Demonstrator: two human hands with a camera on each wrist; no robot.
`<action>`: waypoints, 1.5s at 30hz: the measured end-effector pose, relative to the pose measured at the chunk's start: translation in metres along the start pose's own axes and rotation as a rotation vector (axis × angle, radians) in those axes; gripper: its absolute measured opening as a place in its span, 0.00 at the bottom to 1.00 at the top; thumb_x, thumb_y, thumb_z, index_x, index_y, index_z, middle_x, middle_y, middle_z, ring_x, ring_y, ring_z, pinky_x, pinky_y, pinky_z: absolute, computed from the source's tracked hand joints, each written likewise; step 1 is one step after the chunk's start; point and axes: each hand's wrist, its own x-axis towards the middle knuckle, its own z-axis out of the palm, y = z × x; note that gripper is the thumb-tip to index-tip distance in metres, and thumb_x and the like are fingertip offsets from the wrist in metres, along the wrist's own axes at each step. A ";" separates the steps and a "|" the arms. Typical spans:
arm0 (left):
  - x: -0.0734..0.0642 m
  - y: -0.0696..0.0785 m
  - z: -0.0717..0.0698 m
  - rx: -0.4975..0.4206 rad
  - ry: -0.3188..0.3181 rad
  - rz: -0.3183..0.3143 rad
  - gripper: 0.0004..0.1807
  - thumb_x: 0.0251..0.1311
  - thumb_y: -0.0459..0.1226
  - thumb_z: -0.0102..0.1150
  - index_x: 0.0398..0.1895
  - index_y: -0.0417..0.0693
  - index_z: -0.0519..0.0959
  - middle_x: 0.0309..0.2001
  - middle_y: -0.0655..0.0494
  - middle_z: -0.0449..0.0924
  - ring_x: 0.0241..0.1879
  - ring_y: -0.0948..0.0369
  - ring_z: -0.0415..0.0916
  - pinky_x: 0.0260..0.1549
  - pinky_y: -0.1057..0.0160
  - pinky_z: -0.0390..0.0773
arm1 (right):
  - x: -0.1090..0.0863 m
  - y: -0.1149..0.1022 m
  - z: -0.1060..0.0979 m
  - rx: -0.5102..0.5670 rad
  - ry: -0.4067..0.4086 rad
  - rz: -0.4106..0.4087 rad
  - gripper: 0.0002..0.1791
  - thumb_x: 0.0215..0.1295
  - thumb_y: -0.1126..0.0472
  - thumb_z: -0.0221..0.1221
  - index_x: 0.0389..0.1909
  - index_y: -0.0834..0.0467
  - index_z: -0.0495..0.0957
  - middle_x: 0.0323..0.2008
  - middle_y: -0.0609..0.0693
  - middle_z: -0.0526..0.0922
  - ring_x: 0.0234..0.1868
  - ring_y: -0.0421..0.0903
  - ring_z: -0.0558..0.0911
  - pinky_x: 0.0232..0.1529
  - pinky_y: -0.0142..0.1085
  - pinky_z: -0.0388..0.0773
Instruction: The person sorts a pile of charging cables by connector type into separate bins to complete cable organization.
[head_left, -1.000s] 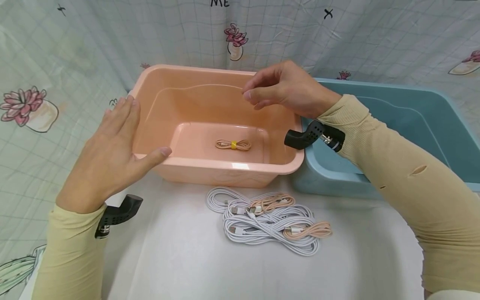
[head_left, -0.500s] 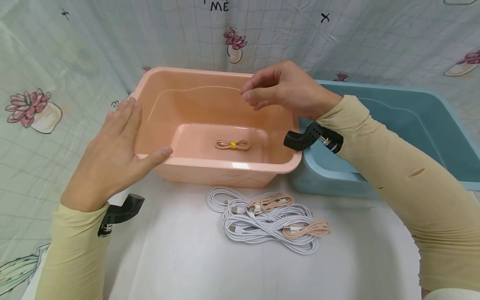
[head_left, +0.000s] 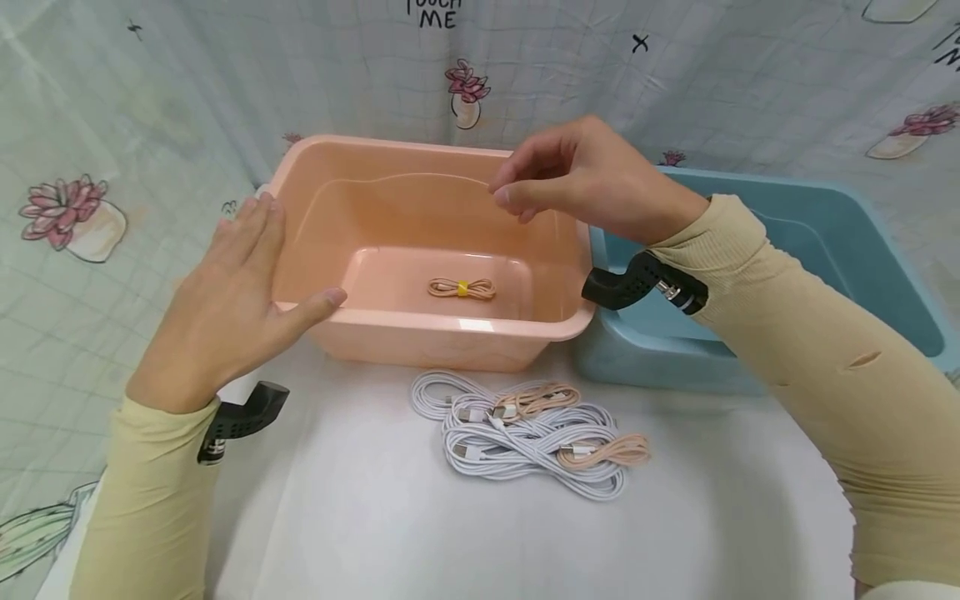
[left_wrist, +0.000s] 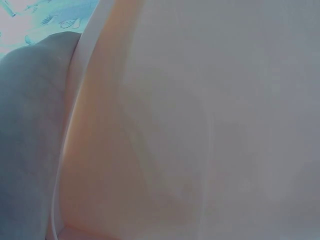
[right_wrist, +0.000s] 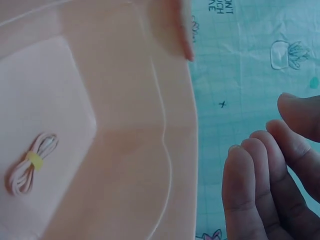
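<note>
My left hand (head_left: 217, 308) lies with straight fingers over the left end of the peach tub (head_left: 442, 320), thumb across its front rim. Above the tub's back right corner my right hand (head_left: 607, 183) hangs with loosely bent fingers. In the right wrist view, thumb and fingers (right_wrist: 240, 185) stand apart with nothing between them. A coiled peach cable (head_left: 462, 288) with a yellow tie lies on the tub floor, away from both hands. The left wrist view shows the side of the left hand (left_wrist: 30, 140) against the tub wall (left_wrist: 225, 125).
A blue tub (head_left: 660, 367) stands close on the right, under the right forearm. On the white table (head_left: 420, 533) in front lie coiled white cables (head_left: 525, 465), with two peach cables (head_left: 618, 450) among them. A patterned cloth (head_left: 360, 67) hangs behind.
My right hand has shifted slightly to the right relative to the peach tub. My left hand stays on the rim. The head view has turned slightly; the cables lie unchanged.
</note>
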 end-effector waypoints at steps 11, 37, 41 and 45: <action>0.003 -0.007 0.000 -0.015 0.021 0.021 0.54 0.61 0.65 0.49 0.78 0.47 0.37 0.80 0.49 0.34 0.81 0.51 0.31 0.79 0.48 0.36 | -0.017 -0.011 0.001 -0.015 0.038 -0.062 0.08 0.63 0.54 0.64 0.41 0.50 0.85 0.38 0.47 0.87 0.37 0.47 0.84 0.41 0.32 0.84; -0.006 -0.015 -0.007 -0.035 0.061 0.036 0.53 0.61 0.63 0.49 0.78 0.42 0.40 0.79 0.43 0.38 0.80 0.47 0.35 0.79 0.48 0.38 | -0.078 -0.019 0.039 0.170 -0.098 -0.339 0.11 0.53 0.69 0.69 0.39 0.58 0.84 0.35 0.45 0.87 0.34 0.41 0.84 0.37 0.35 0.85; -0.008 -0.016 -0.010 -0.037 0.065 0.029 0.53 0.61 0.63 0.50 0.78 0.43 0.41 0.79 0.43 0.38 0.80 0.47 0.36 0.79 0.47 0.39 | -0.088 -0.015 0.046 0.184 -0.133 -0.380 0.12 0.53 0.68 0.70 0.39 0.55 0.84 0.35 0.45 0.86 0.34 0.39 0.84 0.38 0.35 0.85; -0.011 -0.017 -0.011 -0.037 0.070 0.024 0.53 0.61 0.63 0.50 0.78 0.43 0.41 0.79 0.43 0.38 0.80 0.46 0.37 0.79 0.46 0.41 | -0.096 -0.008 0.054 0.158 -0.134 -0.411 0.12 0.51 0.66 0.72 0.37 0.51 0.85 0.34 0.42 0.86 0.33 0.36 0.84 0.36 0.33 0.85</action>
